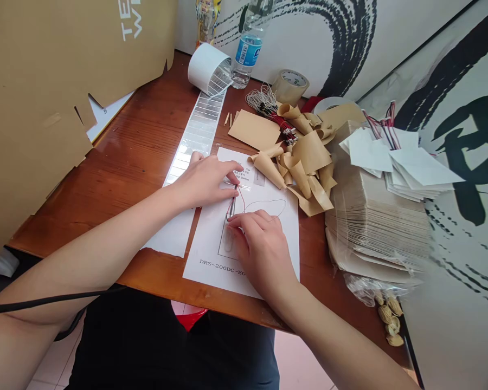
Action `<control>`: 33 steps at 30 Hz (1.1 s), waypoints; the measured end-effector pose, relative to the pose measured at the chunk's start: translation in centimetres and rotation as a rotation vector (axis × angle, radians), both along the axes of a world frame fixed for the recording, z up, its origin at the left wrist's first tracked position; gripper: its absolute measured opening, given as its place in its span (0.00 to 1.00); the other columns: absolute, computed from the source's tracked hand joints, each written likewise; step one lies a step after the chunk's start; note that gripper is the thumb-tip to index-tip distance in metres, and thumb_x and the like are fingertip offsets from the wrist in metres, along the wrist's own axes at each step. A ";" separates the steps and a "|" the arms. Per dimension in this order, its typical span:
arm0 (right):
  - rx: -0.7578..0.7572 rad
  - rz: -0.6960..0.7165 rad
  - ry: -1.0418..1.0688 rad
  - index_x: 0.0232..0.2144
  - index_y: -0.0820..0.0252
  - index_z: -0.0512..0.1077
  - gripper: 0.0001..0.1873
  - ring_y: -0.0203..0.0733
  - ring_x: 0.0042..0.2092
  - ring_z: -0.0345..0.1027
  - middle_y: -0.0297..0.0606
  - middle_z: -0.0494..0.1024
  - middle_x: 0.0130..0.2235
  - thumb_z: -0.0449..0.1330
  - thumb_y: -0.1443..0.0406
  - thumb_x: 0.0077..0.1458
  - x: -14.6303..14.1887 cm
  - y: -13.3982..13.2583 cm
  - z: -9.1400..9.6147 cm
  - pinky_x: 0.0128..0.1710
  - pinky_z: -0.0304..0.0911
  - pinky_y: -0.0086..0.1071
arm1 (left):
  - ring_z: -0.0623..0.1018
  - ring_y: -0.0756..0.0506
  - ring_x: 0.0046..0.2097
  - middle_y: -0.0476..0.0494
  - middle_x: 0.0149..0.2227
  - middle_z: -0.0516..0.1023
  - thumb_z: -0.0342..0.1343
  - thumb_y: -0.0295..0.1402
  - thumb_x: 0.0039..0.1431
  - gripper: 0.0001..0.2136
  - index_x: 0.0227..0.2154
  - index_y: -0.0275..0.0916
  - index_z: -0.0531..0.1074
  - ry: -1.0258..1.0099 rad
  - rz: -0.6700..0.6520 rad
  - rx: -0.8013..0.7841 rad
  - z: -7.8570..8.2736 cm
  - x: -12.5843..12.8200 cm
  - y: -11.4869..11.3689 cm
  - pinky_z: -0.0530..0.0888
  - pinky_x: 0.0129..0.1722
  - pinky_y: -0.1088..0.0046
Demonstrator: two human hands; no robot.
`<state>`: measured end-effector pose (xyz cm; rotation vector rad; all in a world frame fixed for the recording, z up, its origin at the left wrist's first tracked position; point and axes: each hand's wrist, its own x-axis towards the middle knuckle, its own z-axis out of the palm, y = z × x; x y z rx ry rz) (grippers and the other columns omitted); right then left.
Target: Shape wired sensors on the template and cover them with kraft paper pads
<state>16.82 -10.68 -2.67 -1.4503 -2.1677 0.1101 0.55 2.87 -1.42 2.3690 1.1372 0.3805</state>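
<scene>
- The slim wired component (231, 207) lies on a printed template sheet (211, 272), between your hands. Its long axis runs away from you, tilted slightly, with a red lead and a thin dark lead (264, 203) coming off it.
- Your left hand (205, 181) is on the far side, its fingers (232, 172) curled down at the component's upper end, beside a small clear label (239, 185).
- Your right hand (260, 249) is on the near side, its fingers (244, 221) closed together, with the tips touching the lower end. I can't tell whether either hand is actually gripping it.
- The sheet sits on the wooden bench (142, 162), with a strip of white labels (199, 130) running from a white label roll (209, 67) to just under your left hand.
- Beyond the sheet are curled kraft paper pieces (303, 168), a bundle of wired leads (264, 100), and a stack of kraft paper sheets (374, 227).
</scene>
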 end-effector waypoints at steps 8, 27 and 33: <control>-0.059 -0.008 -0.043 0.33 0.57 0.71 0.11 0.45 0.38 0.70 0.39 0.82 0.35 0.55 0.73 0.66 0.1 0.1 -0.1 0.37 0.56 0.38 | 0.74 0.36 0.56 0.51 0.49 0.86 0.62 0.40 0.58 0.24 0.58 0.44 0.73 0.031 -0.001 0.002 0.3 0.1 -0.1 0.56 0.56 0.55; -0.064 0.017 -0.048 0.32 0.58 0.72 0.10 0.45 0.37 0.69 0.38 0.82 0.33 0.56 0.73 0.65 0.2 0.2 -0.1 0.37 0.55 0.38 | 0.73 0.34 0.57 0.49 0.50 0.86 0.65 0.42 0.54 0.29 0.60 0.45 0.72 0.075 -0.026 -0.015 0.5 0.1 -0.2 0.55 0.56 0.56; -0.080 0.023 -0.078 0.33 0.57 0.72 0.11 0.46 0.38 0.69 0.38 0.83 0.35 0.56 0.74 0.66 0.2 0.1 -0.1 0.38 0.55 0.39 | 0.73 0.34 0.57 0.49 0.51 0.86 0.66 0.44 0.54 0.29 0.59 0.46 0.72 0.061 -0.031 -0.020 0.4 0.0 -0.2 0.55 0.56 0.56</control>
